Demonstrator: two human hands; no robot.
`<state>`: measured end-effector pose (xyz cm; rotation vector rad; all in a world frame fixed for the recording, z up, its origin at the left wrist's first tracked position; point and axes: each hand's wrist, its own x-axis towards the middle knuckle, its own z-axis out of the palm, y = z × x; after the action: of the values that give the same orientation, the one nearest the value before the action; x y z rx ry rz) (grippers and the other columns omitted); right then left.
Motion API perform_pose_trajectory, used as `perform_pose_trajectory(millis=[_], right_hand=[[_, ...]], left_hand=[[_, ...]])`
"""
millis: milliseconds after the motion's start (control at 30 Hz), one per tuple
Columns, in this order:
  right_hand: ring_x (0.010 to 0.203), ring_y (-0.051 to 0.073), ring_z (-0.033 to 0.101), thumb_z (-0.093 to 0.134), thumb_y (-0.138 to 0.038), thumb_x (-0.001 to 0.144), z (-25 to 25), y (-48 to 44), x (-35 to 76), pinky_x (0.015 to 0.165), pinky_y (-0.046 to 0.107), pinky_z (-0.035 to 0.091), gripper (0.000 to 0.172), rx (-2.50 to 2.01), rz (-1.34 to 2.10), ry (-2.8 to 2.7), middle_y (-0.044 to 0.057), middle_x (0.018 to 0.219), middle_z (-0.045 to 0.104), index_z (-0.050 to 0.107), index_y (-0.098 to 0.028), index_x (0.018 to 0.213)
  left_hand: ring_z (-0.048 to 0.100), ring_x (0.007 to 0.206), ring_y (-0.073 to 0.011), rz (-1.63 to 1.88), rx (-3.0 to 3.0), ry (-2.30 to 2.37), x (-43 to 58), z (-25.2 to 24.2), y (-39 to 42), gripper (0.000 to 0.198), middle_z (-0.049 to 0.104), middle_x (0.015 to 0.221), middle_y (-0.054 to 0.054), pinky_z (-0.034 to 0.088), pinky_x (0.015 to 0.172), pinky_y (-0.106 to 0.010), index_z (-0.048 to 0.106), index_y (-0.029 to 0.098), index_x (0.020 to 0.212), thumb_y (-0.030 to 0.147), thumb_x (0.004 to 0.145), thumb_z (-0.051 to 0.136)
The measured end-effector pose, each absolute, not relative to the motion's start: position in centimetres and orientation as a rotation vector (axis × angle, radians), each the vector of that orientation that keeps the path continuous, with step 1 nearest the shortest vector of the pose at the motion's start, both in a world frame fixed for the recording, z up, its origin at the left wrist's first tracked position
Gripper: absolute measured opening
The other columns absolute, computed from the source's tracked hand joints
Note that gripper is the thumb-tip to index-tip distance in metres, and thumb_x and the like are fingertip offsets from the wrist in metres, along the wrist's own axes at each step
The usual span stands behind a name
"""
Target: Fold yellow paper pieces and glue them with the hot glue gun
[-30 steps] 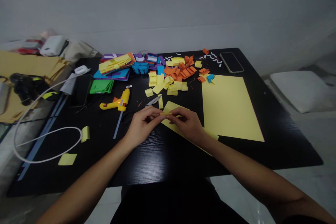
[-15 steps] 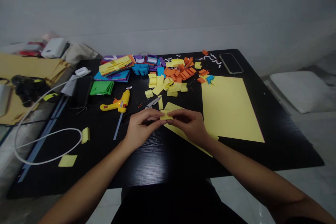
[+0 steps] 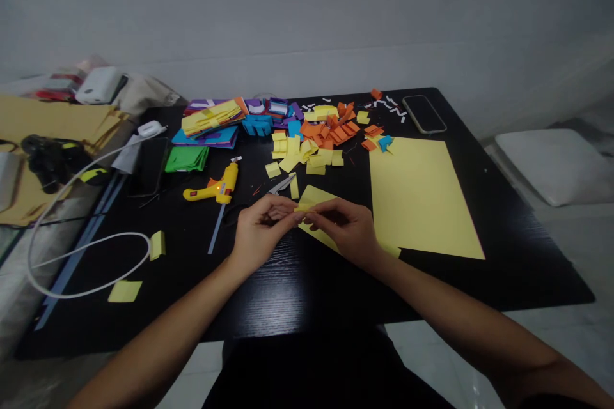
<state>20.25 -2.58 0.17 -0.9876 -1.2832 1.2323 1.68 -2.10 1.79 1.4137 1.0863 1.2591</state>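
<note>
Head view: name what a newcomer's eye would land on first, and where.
Probably the large yellow sheet on the right of the black table, then the orange paper pieces toward the far edge. Left of centre, a yellow glue gun stands out. At the centre, the left hand and right hand have a small yellow paper piece in their grip.

Half a second ago the paper (image 3: 302, 208) showed you its broad face; now you see only a narrower yellow band, whether folded or tilted you cannot tell. Your left hand (image 3: 259, 230) and right hand (image 3: 349, 230) have drawn closer at the tips, covering more of its near side.
</note>
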Motion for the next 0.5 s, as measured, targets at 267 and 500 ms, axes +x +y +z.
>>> perform_pose_trajectory(millis=[267,500], right_hand=[[0.073,0.016,0.078,0.086,-0.036,0.082,0.16,-2.53,20.11,0.072,0.030,0.068,0.026,-0.997,1.304,-1.226,0.003,0.087,0.080,0.072,-0.020,0.097],[0.072,0.017,0.077,0.083,-0.042,0.084,-0.10,-2.31,20.14,0.072,0.031,0.067,0.028,-0.988,1.352,-1.230,0.003,0.083,0.078,0.072,-0.019,0.095]], left_hand=[[0.074,0.068,-0.0135,1.176,1.368,1.068,1.67,1.64,-1.89,0.017,0.077,0.075,-0.002,0.061,0.068,-0.025,0.076,0.017,0.096,0.027,0.084,0.082],[0.071,0.065,-0.0127,1.074,1.324,1.093,1.59,1.76,-1.40,0.016,0.075,0.072,-0.002,0.058,0.064,-0.022,0.075,0.015,0.090,0.028,0.084,0.081]])
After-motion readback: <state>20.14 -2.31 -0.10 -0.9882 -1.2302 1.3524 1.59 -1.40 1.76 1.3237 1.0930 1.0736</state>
